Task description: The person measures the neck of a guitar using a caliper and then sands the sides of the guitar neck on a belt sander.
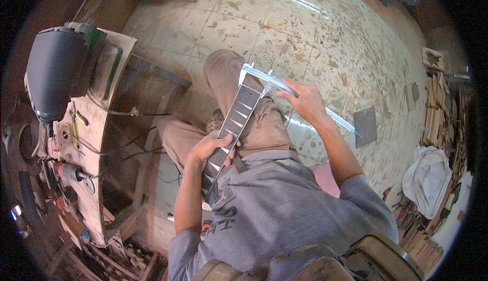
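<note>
My left hand (212, 148) is closed around a dark guitar fingerboard (238, 118) with pale triangular inlays and light edges. The board slants up and away from my lap, over my brown trousers. In my right hand (306, 102) is a silver vernier caliper (272, 81), its fingers and thumb wrapped on the beam and slide. The caliper's jaws straddle the far end of the board, one at each edge. Its beam passes under my right wrist and sticks out to the right. Whether both jaws touch the wood I cannot tell.
At my left stands a workbench (114, 113) carrying a large grey machine (53, 70), yellow-handled pliers (80, 117) and a red power tool (68, 170). A dark square sheet (365, 127) lies on the stained tile floor (325, 52). A white sack (427, 179) and stacked wood strips (435, 108) line the right.
</note>
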The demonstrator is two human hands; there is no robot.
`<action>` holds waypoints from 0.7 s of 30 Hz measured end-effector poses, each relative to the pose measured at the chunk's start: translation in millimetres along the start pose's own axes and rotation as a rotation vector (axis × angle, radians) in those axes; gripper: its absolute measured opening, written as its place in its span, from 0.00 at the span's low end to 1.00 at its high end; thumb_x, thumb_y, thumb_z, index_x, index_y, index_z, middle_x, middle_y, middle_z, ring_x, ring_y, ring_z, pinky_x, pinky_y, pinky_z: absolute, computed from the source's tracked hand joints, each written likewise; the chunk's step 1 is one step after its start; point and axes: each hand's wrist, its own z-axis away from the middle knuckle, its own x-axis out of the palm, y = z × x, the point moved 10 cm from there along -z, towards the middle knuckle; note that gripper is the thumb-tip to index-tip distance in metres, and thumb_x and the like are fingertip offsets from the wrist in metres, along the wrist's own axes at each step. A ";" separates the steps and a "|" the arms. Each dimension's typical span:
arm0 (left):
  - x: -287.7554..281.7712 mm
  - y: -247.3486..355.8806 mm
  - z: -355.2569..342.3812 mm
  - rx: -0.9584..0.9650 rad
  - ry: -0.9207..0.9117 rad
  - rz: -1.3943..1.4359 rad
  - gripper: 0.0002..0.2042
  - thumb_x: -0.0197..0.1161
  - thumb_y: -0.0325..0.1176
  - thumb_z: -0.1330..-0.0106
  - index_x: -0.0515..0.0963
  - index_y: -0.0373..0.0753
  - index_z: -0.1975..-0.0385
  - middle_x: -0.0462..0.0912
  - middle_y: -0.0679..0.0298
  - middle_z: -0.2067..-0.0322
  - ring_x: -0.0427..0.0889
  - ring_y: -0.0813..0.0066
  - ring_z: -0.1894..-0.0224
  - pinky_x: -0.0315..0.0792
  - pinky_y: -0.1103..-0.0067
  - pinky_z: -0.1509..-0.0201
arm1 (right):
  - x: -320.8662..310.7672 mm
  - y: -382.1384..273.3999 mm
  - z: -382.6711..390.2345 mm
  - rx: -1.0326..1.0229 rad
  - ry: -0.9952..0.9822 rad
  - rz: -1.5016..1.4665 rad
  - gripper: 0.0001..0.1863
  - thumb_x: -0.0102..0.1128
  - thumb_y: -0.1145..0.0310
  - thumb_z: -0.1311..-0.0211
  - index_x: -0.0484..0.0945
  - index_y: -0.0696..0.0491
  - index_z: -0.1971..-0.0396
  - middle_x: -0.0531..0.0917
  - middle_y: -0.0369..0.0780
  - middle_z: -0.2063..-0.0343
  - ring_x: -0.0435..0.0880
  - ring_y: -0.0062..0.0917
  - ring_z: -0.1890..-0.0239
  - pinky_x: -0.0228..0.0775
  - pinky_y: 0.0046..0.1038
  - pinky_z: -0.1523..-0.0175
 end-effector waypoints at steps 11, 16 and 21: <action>-0.3 0.9 -2.3 0.029 0.003 -0.029 0.27 0.64 0.55 0.30 0.79 0.31 0.54 0.83 0.59 0.77 0.83 0.67 0.81 0.78 0.74 0.78 | 0.5 1.5 0.6 0.015 -0.014 0.012 0.27 0.70 0.50 0.38 0.84 0.59 0.51 0.89 0.49 0.61 0.89 0.42 0.61 0.81 0.37 0.57; -1.9 -1.3 -2.3 0.027 0.023 -0.024 0.27 0.65 0.55 0.30 0.79 0.31 0.55 0.82 0.60 0.77 0.82 0.68 0.82 0.77 0.75 0.78 | -0.5 0.4 2.3 -0.020 0.016 0.048 0.27 0.70 0.50 0.38 0.84 0.59 0.51 0.89 0.48 0.64 0.89 0.42 0.64 0.80 0.37 0.61; -0.3 0.3 -1.9 0.030 0.016 -0.015 0.27 0.65 0.55 0.31 0.79 0.31 0.55 0.83 0.59 0.77 0.82 0.68 0.82 0.77 0.74 0.78 | -0.2 -2.1 3.2 -0.061 0.040 0.088 0.27 0.70 0.50 0.38 0.84 0.59 0.51 0.88 0.47 0.66 0.89 0.41 0.66 0.80 0.37 0.63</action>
